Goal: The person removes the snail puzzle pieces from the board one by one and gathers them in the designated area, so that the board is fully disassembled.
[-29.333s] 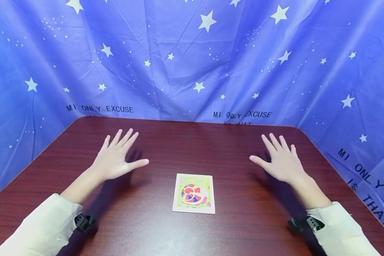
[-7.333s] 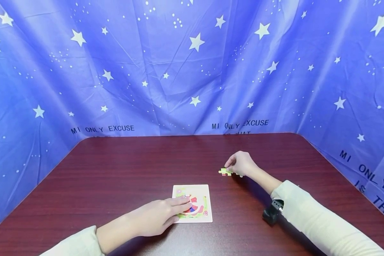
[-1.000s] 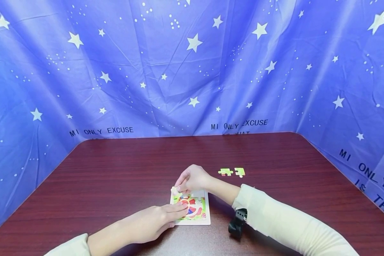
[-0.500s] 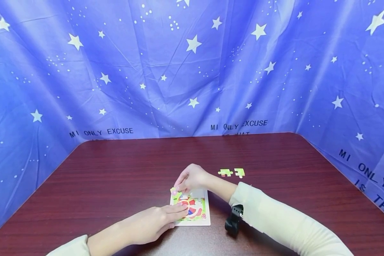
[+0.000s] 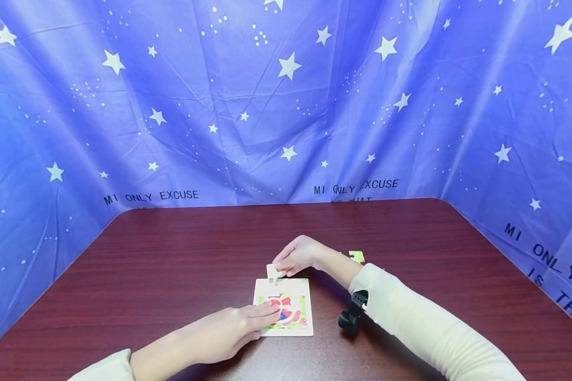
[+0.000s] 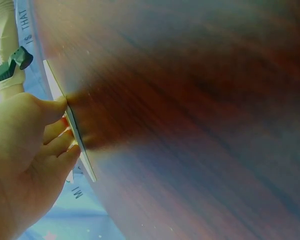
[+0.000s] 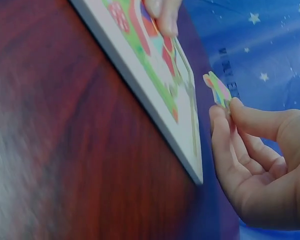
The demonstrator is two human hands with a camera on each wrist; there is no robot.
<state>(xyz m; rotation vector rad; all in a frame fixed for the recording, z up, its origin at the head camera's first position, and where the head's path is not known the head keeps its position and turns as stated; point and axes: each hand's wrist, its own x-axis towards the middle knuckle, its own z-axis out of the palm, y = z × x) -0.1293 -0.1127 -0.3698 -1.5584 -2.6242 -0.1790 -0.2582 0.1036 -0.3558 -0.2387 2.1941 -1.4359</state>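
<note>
A square jigsaw puzzle board (image 5: 295, 287) with a red-and-blue picture lies on the table; a pale strip shows along its far side. My left hand (image 5: 233, 329) rests on it from the left, straight fingers on the picture, and in the left wrist view the thumb touches the edge. Just beyond the board's far edge, my right hand (image 5: 299, 256) pinches a puzzle piece (image 5: 272, 272) between thumb and forefinger. The right wrist view shows this green, pink and blue piece (image 7: 219, 90) held clear of the board, its flat side tilted.
A loose yellow-green puzzle piece (image 5: 357, 256) lies on the dark red-brown table (image 5: 171, 254) beyond the right forearm, which mostly covers a second one. A blue curtain with stars (image 5: 248, 148) hangs behind the table. A black wrist strap (image 5: 351, 316) hangs below the right sleeve.
The right hand has moved the pinched piece from the board's far left corner, back and slightly right, past the far edge. The left hand has stayed on the board.
</note>
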